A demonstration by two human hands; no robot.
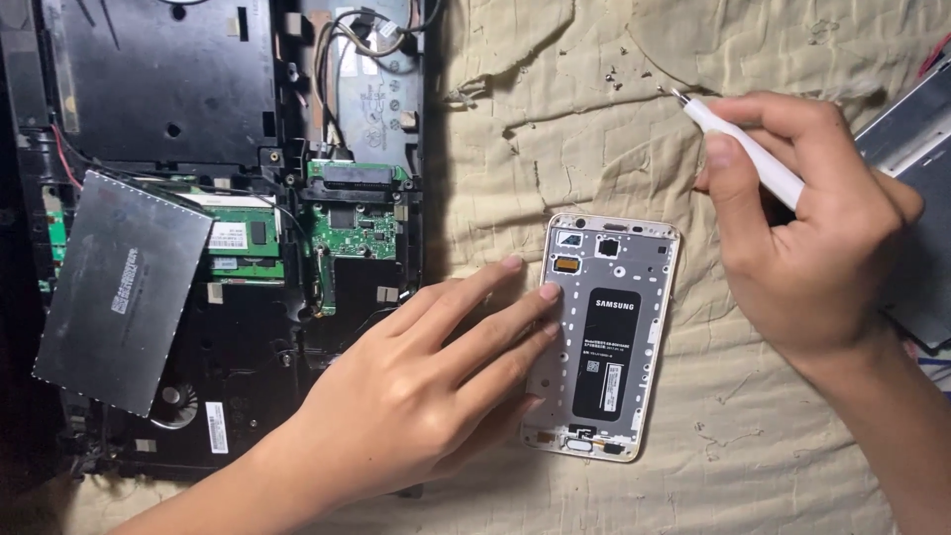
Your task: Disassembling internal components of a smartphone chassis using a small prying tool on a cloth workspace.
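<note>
The opened phone (604, 337) lies back-up on a wrinkled beige cloth (773, 436), its rear cover off, so that the dark battery (606, 352) and the pale inner frame show. Its long axis runs nearly up and down in the head view, leaning a little so that the top end sits further right than the bottom end.

The left hand (416, 396) comes in from the lower left and lies flat with fingers spread, the fingertips (551, 291) pressing on the phone's left edge; this grip pinches nothing and only bears down.

The right hand (802, 238) hovers to the upper right of the phone, apart from it. Its grip is pressed around a slim white screwdriver (743, 149), held like a pen, whose metal tip (677, 95) points up and to the left, away from the phone and toward a few tiny screws (614, 77) on the cloth.

So the phone lies below and left of the tool, with the left hand much the nearer. An opened laptop base (228, 228) with green circuit boards sits at far left.
</note>
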